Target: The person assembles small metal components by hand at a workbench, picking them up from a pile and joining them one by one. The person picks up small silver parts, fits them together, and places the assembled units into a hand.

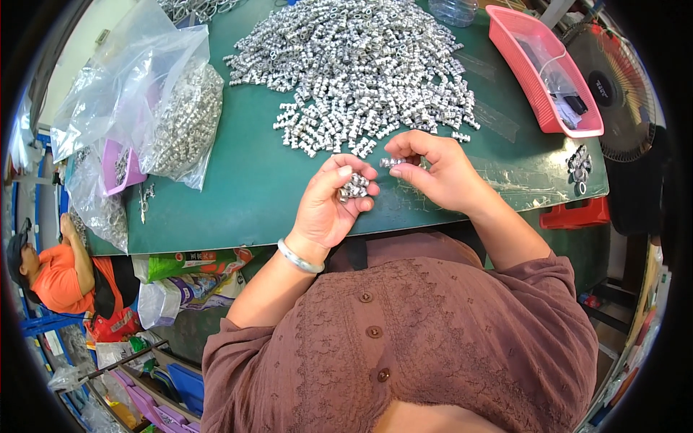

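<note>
A wide heap of small silvery ribbed metal fittings (361, 65) covers the far middle of the green table (238, 195). My left hand (328, 202), a pale bangle on its wrist, is turned palm up with its fingers curled round several metal fittings (354, 187). Just to its right, my right hand (433, 169) pinches a single metal fitting (392, 163) between thumb and forefinger. Both hands are above the table near its front edge, close together, with the heap's near edge just beyond them.
Clear plastic bags (180, 123) of fittings and a purple scoop (121, 167) stand at the left. On the right are a pink basket (548, 79), a small group of metal parts (579, 164), a fan (613, 86) and a red stool (576, 214). A person in orange (65, 278) works at far left.
</note>
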`<state>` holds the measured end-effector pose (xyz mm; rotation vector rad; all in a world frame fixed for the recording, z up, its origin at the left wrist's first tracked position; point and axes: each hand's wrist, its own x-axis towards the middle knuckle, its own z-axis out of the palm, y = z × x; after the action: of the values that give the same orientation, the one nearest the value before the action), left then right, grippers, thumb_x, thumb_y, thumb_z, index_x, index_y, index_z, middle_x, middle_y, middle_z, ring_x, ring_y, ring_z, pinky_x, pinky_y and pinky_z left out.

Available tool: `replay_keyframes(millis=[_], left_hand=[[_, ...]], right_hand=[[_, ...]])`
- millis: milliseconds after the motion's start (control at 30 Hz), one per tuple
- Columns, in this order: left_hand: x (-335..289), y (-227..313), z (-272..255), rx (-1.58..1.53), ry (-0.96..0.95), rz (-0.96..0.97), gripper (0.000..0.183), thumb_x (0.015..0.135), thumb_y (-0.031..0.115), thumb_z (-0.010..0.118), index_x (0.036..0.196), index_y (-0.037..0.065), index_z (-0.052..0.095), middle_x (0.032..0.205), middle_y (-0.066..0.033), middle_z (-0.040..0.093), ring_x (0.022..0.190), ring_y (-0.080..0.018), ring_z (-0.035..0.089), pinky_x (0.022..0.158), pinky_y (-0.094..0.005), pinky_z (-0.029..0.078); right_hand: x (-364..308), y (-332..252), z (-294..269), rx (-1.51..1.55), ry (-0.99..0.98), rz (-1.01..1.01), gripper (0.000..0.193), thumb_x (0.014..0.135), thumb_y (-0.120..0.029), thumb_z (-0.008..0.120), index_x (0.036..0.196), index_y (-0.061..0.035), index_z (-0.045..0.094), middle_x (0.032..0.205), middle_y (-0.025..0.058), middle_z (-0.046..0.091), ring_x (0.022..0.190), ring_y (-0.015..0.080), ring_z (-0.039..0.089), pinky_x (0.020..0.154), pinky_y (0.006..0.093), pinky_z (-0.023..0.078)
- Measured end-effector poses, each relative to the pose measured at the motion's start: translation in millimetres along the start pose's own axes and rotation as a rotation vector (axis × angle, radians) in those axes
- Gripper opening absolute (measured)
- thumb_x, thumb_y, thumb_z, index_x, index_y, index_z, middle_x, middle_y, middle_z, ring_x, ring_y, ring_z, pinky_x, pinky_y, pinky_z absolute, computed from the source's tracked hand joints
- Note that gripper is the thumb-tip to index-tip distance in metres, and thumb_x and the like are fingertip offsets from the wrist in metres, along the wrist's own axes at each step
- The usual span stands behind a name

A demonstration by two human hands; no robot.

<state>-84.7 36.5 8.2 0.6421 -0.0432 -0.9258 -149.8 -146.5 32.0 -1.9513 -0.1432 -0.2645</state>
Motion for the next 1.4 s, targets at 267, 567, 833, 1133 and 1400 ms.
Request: replay_keyframes(millis=[267,567,833,1133,1400], left_hand=[[-3.3,-7.7,13.1,0.280,0.038,0.006,0.022,0.085,0.016,0.056,0.104,0.007,0.052,0.084,-0.0038,0.056,0.068,-0.0135,0.053,0.053,-0.0206,0.041],[1.5,-4.5,6.3,0.146,0.128,-0.025,0.015,0.087,0.018,0.053,0.095,0.006,0.055,0.077,-0.0031,0.055,0.063,-0.0122,0.050,0.047,-0.0197,0.039],[3.9,-3.0,-0.1,-0.173,0.070,-0.190,0.017,0.089,0.025,0.050,0.091,0.008,0.052,0.077,-0.0032,0.048,0.064,-0.0126,0.046,0.047,-0.0192,0.039],[0.3,-1.6,9.4,-0.069,0.129,-0.091,0.012,0.083,0.017,0.053,0.089,0.007,0.053,0.084,-0.0072,0.055,0.074,-0.0193,0.054,0.053,-0.0254,0.047],[0.1,-4.3,10.5,0.157,0.128,-0.089,0.013,0.082,0.009,0.057,0.094,0.009,0.052,0.080,-0.0044,0.055,0.069,-0.0148,0.053,0.049,-0.0225,0.041]], right_hand=[[0.0,-2.2,5.3,0.183,-0.051,0.014,0.025,0.078,0.000,0.060,0.101,-0.0002,0.052,0.083,0.0070,0.063,0.077,0.0114,0.060,0.067,0.0249,0.047],[3.0,-2.0,1.2,0.095,-0.063,-0.081,0.028,0.073,-0.002,0.064,0.100,-0.0013,0.053,0.088,0.0083,0.061,0.080,0.0159,0.059,0.070,0.0274,0.046],[3.9,20.3,-13.8,-0.821,0.077,-0.190,0.021,0.069,-0.013,0.065,0.086,-0.0032,0.059,0.094,0.0089,0.053,0.093,0.0268,0.047,0.081,0.0372,0.037],[6.1,11.6,-12.7,-0.869,0.000,-0.108,0.012,0.069,-0.010,0.063,0.079,-0.0036,0.060,0.089,0.0082,0.051,0.092,0.0262,0.046,0.080,0.0373,0.037],[4.8,17.3,-10.6,-0.416,-0.013,-0.137,0.024,0.068,0.001,0.063,0.091,-0.0037,0.057,0.080,0.0063,0.054,0.078,0.0217,0.053,0.073,0.0324,0.043]])
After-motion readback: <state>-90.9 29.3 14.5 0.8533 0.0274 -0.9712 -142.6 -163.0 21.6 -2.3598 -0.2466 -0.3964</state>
